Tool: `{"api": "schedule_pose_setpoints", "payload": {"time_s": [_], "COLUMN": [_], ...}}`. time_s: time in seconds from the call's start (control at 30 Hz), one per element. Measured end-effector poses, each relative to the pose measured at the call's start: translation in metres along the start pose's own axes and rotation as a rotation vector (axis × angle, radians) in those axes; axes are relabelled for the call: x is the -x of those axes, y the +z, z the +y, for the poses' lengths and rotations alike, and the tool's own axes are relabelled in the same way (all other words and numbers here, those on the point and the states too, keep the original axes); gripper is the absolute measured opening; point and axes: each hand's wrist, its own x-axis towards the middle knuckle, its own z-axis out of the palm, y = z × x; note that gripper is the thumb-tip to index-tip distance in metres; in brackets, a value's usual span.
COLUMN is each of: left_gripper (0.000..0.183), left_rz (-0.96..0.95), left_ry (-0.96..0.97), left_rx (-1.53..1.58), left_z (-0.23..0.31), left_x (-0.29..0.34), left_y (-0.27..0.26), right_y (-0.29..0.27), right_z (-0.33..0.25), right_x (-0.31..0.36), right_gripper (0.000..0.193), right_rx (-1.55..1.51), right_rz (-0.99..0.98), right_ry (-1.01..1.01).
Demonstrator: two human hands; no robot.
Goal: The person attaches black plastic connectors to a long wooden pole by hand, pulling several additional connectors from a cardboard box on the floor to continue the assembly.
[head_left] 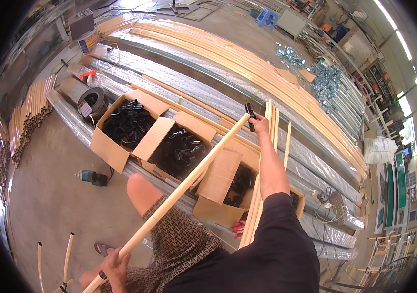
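Observation:
A long beige pipe (189, 180) slants across my lap, from low on the left up to the centre. Near its lower end, my left hand (115, 269) is wrapped round it. My right hand (261, 125) grips a black pipe fitting (250, 116) at the pipe's far end; how far the pipe goes into it I cannot tell. Below the pipe's upper half stand open cardboard boxes, where black fittings (179, 151) fill the middle one and more fittings (129, 124) fill the left one. A third box (218, 178) lies under my right arm, beside several upright-leaning beige pipes (253, 215).
A teal power drill (93, 177) lies on the floor at left, near a wire spool (92, 103). Bundled pipes (32, 107) lie further left. Long plastic-wrapped bars (311, 180) and beige pipes (247, 68) stretch behind the boxes. Metal pieces (325, 83) are heaped at far right.

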Motion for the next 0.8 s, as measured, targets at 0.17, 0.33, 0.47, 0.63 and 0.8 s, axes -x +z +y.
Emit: {"api": "schedule_pose_setpoints", "payload": {"time_s": [0.17,0.33,0.47,0.63,0.8], "left_gripper": [0.025,0.021,0.022,0.022,0.023], "left_rz": [0.019,-0.056,-0.05,-0.027,-0.04], "left_ry": [0.054,0.058,0.008,0.02,-0.017], "left_rx": [-0.051,-0.116,-0.057,-0.061,-0.058], "left_z": [0.011,0.03,0.04,0.033,0.043], "left_x": [0.003,-0.01,-0.009,-0.008,-0.008], "left_y": [-0.006,-0.012,-0.016,-0.013,-0.012], "right_y": [0.001,-0.034,-0.03,-0.023,-0.021], "right_z": [-0.023,-0.035,-0.032,-0.034,-0.048], "right_x": [-0.007,-0.027,-0.034,-0.027,-0.019], "right_gripper": [0.037,0.04,0.042,0.04,0.042], "right_rx": [-0.006,0.024,-0.045,-0.082,0.1], "right_rz": [-0.231,-0.483,-0.572,-0.548,-0.527], "right_ry": [0.033,0.061,0.119,-0.046,-0.074]}}
